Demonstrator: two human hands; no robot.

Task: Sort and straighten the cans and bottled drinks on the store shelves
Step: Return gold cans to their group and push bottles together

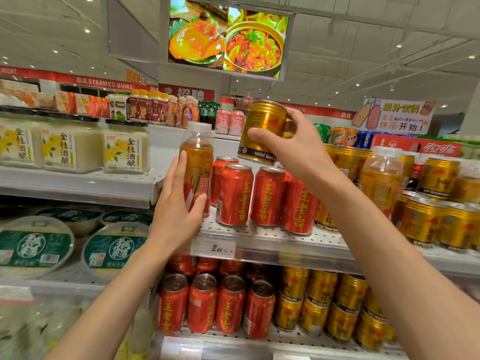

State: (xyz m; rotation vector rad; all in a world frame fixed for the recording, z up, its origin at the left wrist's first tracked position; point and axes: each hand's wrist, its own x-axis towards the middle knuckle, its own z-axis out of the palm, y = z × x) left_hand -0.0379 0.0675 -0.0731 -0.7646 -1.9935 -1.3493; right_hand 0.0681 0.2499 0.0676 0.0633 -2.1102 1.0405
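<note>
Gold can [262, 131] raised clear of the shelf, tilted, clamped in right hand [293, 149] above a row of red cans [235, 194]. At nine o'clock from those cans, orange bottle [196, 165] upright at the perforated shelf [259, 239] edge, left hand [179, 206] wrapped around its lower half. More gold cans [426, 222] at three o'clock.

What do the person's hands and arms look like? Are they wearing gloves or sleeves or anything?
No gloves at all. Both the left hand and the right hand are bare. The forearms are bare too, as far down as the picture shows, so no sleeves show. I can't see a watch, bracelet or ring on either one. The fingernails look short and plain.
</note>
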